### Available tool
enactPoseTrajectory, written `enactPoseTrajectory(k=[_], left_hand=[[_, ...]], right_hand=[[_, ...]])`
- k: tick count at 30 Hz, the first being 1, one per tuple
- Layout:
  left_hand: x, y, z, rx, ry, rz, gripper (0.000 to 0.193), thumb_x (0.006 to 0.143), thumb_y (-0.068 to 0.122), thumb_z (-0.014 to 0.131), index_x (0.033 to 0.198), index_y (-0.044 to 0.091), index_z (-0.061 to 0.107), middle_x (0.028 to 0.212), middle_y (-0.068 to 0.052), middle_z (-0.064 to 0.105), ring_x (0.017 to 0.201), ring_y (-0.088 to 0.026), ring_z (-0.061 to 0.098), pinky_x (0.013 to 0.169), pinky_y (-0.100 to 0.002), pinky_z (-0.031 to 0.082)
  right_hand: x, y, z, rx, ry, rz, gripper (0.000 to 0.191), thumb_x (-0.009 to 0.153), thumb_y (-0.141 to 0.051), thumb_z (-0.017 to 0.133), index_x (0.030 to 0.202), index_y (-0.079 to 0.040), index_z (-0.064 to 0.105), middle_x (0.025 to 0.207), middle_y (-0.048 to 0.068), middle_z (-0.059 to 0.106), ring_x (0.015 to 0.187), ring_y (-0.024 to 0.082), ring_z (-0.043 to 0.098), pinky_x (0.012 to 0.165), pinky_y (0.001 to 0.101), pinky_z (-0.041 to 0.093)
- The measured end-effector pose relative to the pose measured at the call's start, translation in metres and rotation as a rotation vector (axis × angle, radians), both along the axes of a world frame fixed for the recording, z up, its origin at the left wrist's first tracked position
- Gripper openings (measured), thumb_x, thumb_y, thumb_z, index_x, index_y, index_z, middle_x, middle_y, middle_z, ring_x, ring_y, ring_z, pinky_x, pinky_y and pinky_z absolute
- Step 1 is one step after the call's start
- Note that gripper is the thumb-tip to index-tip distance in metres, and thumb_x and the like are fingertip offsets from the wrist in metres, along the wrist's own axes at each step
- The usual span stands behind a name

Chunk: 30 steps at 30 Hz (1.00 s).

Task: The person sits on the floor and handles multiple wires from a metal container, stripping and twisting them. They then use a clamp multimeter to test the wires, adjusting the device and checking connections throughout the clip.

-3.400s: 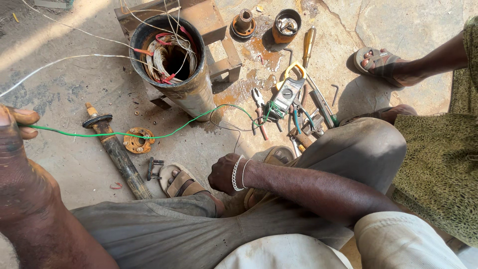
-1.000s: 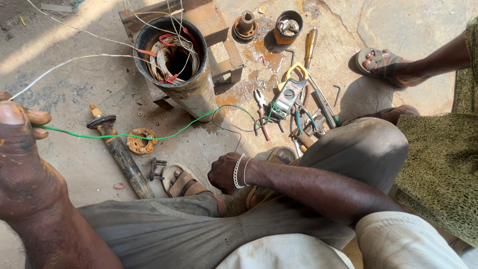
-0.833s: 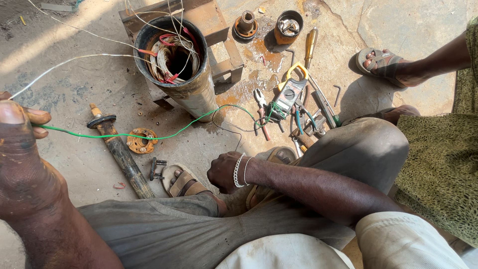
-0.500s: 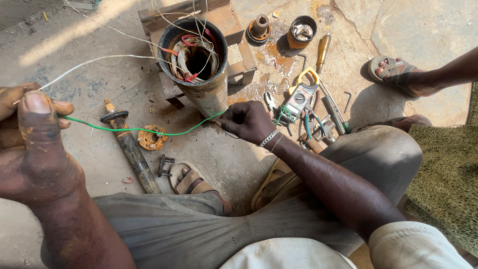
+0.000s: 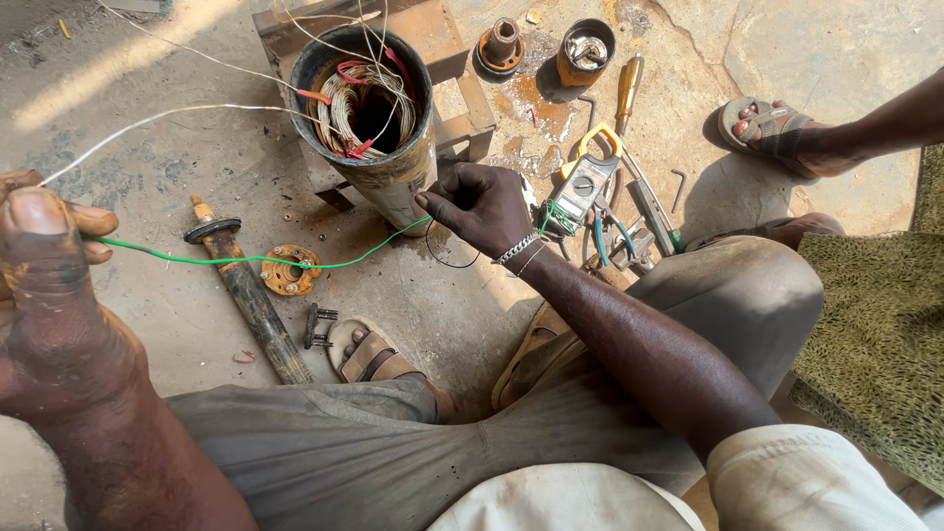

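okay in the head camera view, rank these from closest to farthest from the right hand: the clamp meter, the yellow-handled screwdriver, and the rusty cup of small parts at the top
Measured from the right hand:
1. Clamp meter, on the ground just to the hand's right.
2. Yellow-handled screwdriver, beyond the meter, up and right.
3. Rusty cup, by the top edge, farthest.

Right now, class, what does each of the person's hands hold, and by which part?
Both hands pinch the green wire: the left hand holds one end, and the right hand grips it further along, beside the motor casing.
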<state>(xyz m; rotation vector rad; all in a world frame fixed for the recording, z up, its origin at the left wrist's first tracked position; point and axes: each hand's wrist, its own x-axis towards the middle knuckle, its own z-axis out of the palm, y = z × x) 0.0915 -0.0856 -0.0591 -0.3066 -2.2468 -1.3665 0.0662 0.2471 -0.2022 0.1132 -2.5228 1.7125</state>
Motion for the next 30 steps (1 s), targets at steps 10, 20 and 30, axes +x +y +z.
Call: enactPoseTrajectory(k=[10, 20, 30], left_hand=[[-0.001, 0.0, -0.006, -0.01, -0.001, -0.009, 0.024, 0.119, 0.013, 0.058, 0.128, -0.009, 0.063, 0.113, -0.015, 0.067, 0.093, -0.019, 0.071, 0.08, -0.025, 0.057], [0.0, 0.001, -0.005, -0.015, 0.0, -0.008, 0.023, 0.119, 0.013, 0.059, 0.127, -0.009, 0.063, 0.113, -0.015, 0.067, 0.093, -0.019, 0.071, 0.08, -0.025, 0.057], [0.001, 0.002, -0.004, -0.01, -0.004, -0.011, 0.023, 0.119, 0.012, 0.059, 0.127, -0.009, 0.063, 0.113, -0.015, 0.067, 0.093, -0.02, 0.071, 0.08, -0.025, 0.057]], right_hand=[[0.003, -0.002, -0.005, -0.051, -0.006, -0.014, 0.024, 0.088, -0.022, 0.086, 0.079, -0.003, 0.074, 0.064, 0.0, 0.065, 0.056, 0.005, 0.054, 0.051, 0.0259, 0.044], [0.004, -0.002, 0.002, -0.064, 0.076, -0.009, 0.024, 0.089, -0.021, 0.085, 0.081, -0.003, 0.072, 0.069, 0.002, 0.066, 0.059, 0.006, 0.059, 0.053, 0.0256, 0.047], [0.003, -0.004, 0.006, -0.094, 0.111, 0.004, 0.024, 0.089, -0.021, 0.086, 0.081, -0.003, 0.072, 0.072, 0.001, 0.067, 0.061, 0.005, 0.062, 0.055, 0.0245, 0.05]])
